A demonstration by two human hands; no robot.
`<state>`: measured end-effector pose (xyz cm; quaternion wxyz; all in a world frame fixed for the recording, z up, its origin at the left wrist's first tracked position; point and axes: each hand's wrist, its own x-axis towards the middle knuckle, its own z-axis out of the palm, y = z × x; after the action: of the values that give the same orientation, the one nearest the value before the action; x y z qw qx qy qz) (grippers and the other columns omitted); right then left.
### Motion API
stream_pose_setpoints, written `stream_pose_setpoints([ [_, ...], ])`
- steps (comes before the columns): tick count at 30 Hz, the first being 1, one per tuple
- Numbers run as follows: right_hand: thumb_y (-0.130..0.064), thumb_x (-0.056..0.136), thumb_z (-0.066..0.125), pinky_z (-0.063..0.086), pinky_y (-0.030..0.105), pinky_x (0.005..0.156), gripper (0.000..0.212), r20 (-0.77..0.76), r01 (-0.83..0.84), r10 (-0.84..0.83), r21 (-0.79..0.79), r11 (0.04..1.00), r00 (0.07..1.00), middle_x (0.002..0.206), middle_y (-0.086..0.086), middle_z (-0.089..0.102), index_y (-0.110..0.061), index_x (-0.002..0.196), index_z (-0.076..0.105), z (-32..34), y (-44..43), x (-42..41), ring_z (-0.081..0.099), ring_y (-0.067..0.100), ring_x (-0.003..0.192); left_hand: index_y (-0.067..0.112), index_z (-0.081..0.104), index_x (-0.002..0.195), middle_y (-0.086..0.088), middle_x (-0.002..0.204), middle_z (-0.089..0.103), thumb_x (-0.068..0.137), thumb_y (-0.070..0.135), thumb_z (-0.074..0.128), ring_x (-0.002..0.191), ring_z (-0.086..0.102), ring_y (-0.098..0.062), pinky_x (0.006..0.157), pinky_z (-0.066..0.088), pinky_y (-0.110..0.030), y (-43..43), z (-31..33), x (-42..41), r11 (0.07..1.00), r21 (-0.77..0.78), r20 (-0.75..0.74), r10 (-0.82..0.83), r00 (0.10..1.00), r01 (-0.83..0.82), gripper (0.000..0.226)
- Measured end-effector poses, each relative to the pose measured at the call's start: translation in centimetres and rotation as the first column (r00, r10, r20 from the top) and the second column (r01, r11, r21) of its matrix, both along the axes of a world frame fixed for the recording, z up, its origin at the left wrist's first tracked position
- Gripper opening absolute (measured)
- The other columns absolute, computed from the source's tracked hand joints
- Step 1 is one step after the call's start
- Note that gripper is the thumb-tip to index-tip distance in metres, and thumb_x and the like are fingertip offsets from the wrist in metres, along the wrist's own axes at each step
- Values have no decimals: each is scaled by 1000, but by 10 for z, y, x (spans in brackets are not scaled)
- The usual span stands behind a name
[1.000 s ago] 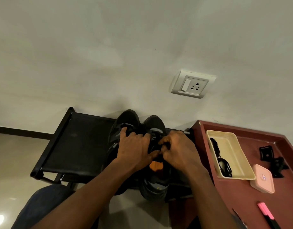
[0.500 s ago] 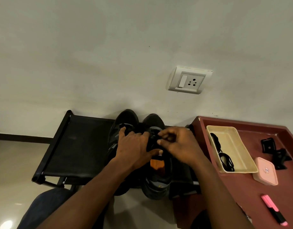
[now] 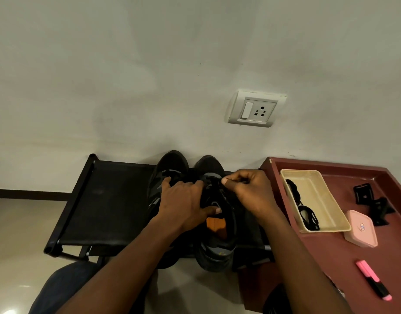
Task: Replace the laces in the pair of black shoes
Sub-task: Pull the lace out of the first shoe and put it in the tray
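**Shoes [image 3: 214,250]: lace [image 3: 214,181] pinched and lifted**

At centre frame on a black rack [image 3: 109,200], toes to the wall. Pinched at the lace by right hand [image 3: 251,192] fingers [image 3: 226,181], now raised off the tongue, nearer the toe than a moment ago. Pressed flat as before under the left hand [image 3: 183,200]. Probably drawing the old lace out.

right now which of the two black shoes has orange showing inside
The shoe nearer the red table: an orange patch shows in its opening, and the right hand pinches its lace. The other shoe, under the left hand, shows no orange.
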<state>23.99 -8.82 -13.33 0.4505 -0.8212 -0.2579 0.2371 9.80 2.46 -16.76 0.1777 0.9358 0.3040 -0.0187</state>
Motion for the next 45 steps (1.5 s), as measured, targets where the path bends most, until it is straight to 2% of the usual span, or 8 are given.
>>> stream_pose_setpoints([
  [6,-12,103,58,44,24,55,7,-395,212,-164,81,974,904,89,3,80,-11,102,65,-1,6,0,73,13,77,33,54,129,9,118,68,83,82,53,123,59,-19,124,13,-58,1,-1,0,1000,-4,19,5,1000,-5,68],
  [9,-14,105,54,47,23,61,18,-41,24,-25,-37,999,999,89,-4,75,-28,110,63,-2,2,0,69,10,76,32,55,128,8,117,69,83,82,54,122,60,-19,124,14,-57,1,-2,0,1000,13,23,11,1000,-11,67],
  [12,-24,105,53,56,32,77,24,239,-186,252,-267,946,938,105,-10,69,-38,116,69,-5,2,-5,66,8,91,31,55,126,7,115,70,82,81,55,120,61,-20,122,16,-56,0,-2,1,1000,24,26,16,1000,-17,67],
  [21,-32,92,76,50,31,85,19,389,-232,492,-550,802,779,104,0,57,-30,111,73,1,0,-13,58,17,100,32,55,126,8,112,70,81,81,56,118,62,-19,122,15,-56,4,-8,1,999,27,36,19,999,-20,67],
  [32,-33,98,68,50,32,77,12,714,-23,322,-394,919,622,101,-2,66,-24,104,74,9,-6,-16,55,16,103,35,55,125,11,109,71,84,78,58,116,64,-18,124,13,-56,3,-8,-1,1000,18,57,23,998,-24,60],
  [37,-28,96,72,46,28,71,10,265,184,-195,67,981,944,91,-5,66,-27,86,70,6,-9,-7,62,9,83,34,55,125,10,111,71,86,75,56,118,63,-18,124,13,-56,1,-7,-3,1000,18,67,22,997,-23,57],
  [42,-19,107,55,51,25,57,12,-446,388,-217,339,857,868,102,9,77,-11,104,63,10,-8,1,74,22,90,32,55,126,9,115,70,88,75,52,120,62,-18,124,13,-56,0,-5,-5,1000,22,61,12,998,-13,58],
  [45,-16,110,49,51,27,55,10,-506,414,-172,417,809,845,88,7,79,-8,111,55,6,-2,-1,77,23,79,32,56,128,7,121,68,88,76,53,125,58,-20,124,14,-55,-1,-5,-5,999,41,69,8,998,-11,59],
])
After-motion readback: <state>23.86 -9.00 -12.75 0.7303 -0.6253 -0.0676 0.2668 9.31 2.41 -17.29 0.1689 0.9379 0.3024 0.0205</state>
